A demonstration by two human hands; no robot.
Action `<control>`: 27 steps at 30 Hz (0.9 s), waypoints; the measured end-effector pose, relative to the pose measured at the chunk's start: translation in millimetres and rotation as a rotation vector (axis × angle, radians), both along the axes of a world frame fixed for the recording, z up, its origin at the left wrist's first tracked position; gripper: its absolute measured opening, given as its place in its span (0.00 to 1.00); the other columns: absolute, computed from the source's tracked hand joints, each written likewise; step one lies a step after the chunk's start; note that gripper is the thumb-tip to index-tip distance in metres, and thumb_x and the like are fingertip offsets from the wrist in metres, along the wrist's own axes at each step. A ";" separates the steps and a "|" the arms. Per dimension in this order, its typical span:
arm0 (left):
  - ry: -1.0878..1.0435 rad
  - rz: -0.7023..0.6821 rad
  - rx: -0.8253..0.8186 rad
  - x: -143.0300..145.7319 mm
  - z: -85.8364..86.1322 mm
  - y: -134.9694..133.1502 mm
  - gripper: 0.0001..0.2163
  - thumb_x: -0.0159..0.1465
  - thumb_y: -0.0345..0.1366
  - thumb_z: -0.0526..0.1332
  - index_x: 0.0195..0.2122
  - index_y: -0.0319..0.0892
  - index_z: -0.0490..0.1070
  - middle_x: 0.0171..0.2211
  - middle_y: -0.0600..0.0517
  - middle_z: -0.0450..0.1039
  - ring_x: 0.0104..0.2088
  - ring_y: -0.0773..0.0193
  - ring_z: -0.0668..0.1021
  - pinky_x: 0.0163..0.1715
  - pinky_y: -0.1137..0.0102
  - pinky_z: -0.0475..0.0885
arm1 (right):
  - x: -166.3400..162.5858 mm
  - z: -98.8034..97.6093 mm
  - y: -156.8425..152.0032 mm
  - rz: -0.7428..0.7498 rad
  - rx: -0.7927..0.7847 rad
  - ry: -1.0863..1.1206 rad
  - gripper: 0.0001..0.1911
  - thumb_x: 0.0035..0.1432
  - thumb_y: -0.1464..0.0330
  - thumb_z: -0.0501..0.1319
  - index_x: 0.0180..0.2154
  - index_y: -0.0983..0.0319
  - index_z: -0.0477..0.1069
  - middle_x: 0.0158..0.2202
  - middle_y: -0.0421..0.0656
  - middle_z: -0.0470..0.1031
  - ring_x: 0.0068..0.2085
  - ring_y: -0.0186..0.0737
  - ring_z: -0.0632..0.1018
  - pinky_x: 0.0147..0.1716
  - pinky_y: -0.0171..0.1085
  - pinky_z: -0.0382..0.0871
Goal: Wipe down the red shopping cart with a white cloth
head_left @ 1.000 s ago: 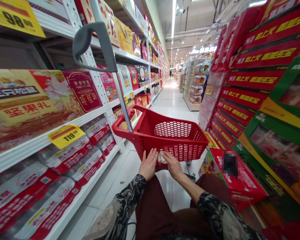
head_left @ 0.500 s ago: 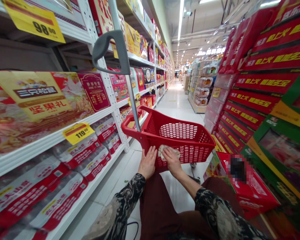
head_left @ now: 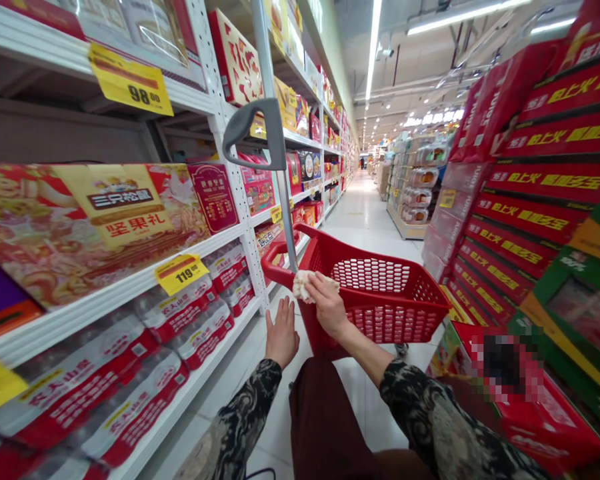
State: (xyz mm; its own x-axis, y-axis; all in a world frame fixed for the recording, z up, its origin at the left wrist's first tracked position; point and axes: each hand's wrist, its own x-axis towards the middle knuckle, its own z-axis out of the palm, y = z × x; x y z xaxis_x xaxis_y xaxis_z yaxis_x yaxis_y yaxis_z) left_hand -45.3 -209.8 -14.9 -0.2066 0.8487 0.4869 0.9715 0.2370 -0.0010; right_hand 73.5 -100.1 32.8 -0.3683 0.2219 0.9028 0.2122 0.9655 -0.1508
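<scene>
My right hand bunches a soft, light cloth against the red trolley basket's near rim; left hand hovers open, empty.

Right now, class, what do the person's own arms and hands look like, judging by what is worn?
Both arms wear long sleeves in a dark fabric with a pale swirling pattern. The left hand and right hand are bare: no gloves, and no rings or watch show.

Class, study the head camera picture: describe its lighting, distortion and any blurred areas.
Head view: ceiling strip lights light the aisle evenly; wide-angle lens bends the shelves and stretches the edges; one pixelated patch hides part of a red box; the basket and right hand with cloth are sharp.
</scene>
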 end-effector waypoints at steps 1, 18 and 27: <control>0.003 0.013 0.005 -3.1 1.0 -2.2 0.35 0.51 0.26 0.53 0.62 0.32 0.48 0.64 0.37 0.47 0.64 0.52 0.51 0.59 0.46 0.48 | -5.5 -1.3 -0.3 -0.003 0.029 -0.045 0.19 0.61 0.76 0.50 0.51 0.61 0.69 0.55 0.47 0.69 0.61 0.41 0.61 0.58 0.46 0.60; 0.015 0.062 0.152 -22.5 45.6 3.2 0.33 0.54 0.28 0.53 0.62 0.32 0.47 0.64 0.36 0.46 0.65 0.52 0.51 0.60 0.45 0.45 | -2.0 33.7 -13.7 0.106 -0.137 0.015 0.22 0.60 0.77 0.47 0.53 0.60 0.67 0.55 0.46 0.68 0.57 0.37 0.67 0.57 0.40 0.63; -0.031 0.113 0.316 -26.8 113.9 33.0 0.34 0.56 0.32 0.53 0.63 0.33 0.43 0.64 0.36 0.45 0.64 0.50 0.50 0.59 0.43 0.46 | -56.0 195.2 26.3 0.081 0.243 0.016 0.23 0.62 0.76 0.48 0.56 0.55 0.62 0.59 0.37 0.62 0.64 0.40 0.55 0.63 0.48 0.51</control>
